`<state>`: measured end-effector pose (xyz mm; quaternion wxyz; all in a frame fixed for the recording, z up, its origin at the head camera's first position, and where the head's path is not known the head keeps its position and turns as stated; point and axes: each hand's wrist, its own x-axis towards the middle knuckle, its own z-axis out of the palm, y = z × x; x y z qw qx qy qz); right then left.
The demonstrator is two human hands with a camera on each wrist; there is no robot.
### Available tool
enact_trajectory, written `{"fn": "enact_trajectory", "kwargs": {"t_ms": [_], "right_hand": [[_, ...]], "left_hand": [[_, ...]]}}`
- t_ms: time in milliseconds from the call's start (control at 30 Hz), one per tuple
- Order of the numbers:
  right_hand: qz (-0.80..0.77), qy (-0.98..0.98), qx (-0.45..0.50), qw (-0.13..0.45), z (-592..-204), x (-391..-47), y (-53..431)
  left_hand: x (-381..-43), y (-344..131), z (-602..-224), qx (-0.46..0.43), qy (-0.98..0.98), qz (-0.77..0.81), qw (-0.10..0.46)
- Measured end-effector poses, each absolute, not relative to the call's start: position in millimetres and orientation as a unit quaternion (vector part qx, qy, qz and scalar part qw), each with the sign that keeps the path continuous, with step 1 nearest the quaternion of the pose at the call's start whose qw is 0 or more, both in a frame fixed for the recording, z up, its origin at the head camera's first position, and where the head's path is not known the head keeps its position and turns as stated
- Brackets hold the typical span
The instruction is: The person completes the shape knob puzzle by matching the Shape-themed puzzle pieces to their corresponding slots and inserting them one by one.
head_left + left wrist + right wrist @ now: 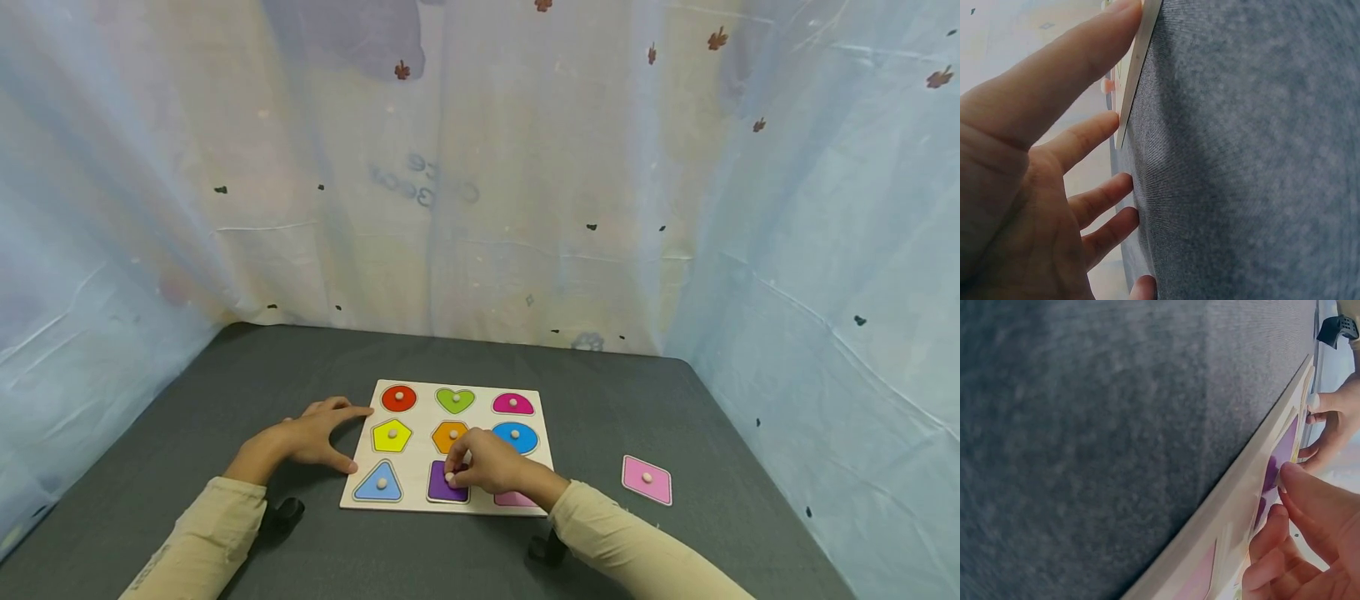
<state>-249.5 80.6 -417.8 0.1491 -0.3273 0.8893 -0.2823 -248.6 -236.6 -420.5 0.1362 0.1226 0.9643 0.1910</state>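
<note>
A wooden shape puzzle board [412, 505] lies flat on the dark table. My right hand [487, 462] pinches the small knob of a purple square piece [448, 492] at the front middle of the board; whether the piece sits fully down in its recess I cannot tell. In the right wrist view, thumb and fingertips meet at that purple square [1283, 445]. My left hand [311, 435] spreads its thumb and index finger against the board's left edge. The left wrist view shows the thumb [1079, 56] on that edge, the other fingers extended.
A pink rectangle piece [647, 487] lies on the table right of the board. A pink area [514, 499] shows at the board's front right corner, partly under my right wrist. Other knobbed shapes include a blue triangle [378, 490] and red circle [398, 406]. Pale curtains [480, 283] hang around the table.
</note>
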Motion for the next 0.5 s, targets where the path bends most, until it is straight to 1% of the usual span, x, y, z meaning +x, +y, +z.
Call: {"fn": "enact_trajectory", "kwargs": {"t_ms": [267,500], "right_hand": [[-0.278,0.886,-0.335,0.157,-417.2,-249.2,79.6],[-0.319,0.866,-0.347,0.169,-417.5,-248.9,85.7]], "left_hand": [[-248.5,-237.6,-420.6,0.128,0.963,0.193,0.136],[-249.3,-237.7,-422.9,0.129,0.965,0.189,0.13]]}}
